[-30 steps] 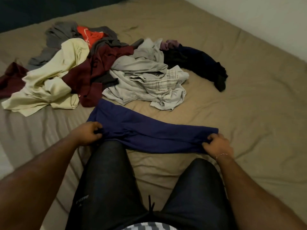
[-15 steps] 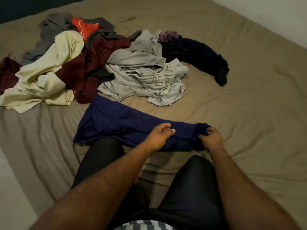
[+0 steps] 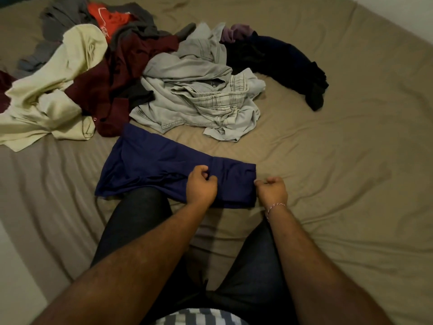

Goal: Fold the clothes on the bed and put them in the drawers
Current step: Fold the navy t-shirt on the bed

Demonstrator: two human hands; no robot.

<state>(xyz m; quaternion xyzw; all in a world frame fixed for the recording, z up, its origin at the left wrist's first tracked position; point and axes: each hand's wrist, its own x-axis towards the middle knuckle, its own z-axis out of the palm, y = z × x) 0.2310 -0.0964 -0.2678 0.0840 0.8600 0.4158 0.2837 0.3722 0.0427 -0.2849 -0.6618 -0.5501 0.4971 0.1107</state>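
Left hand [image 3: 201, 186] now seemingly pinching soft blue garment [image 3: 150, 165].

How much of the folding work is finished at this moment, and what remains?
Nothing looks finished: no folded stack and no drawers are in view. In hand is the blue garment, gripped by the left hand near its middle and the right hand at its edge. Left: the heap with the grey jeans, cream shirt and maroon top.
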